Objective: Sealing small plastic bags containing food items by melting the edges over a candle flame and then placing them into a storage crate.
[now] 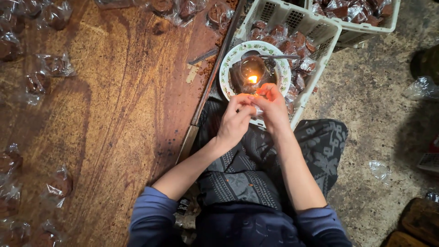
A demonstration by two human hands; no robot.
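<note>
My left hand and my right hand meet over my lap, both pinching a small clear plastic packet that is mostly hidden between the fingers. They hold it just below a small flame burning in a dark glass holder on a patterned white plate. A metal spoon lies across the plate's far side. The plate rests on the corner of a white plastic crate.
The crate holds several wrapped brown pieces; a second white crate of them stands behind. Wrapped pieces lie scattered on the wooden board at left. Loose plastic wrappers lie on the concrete floor at right.
</note>
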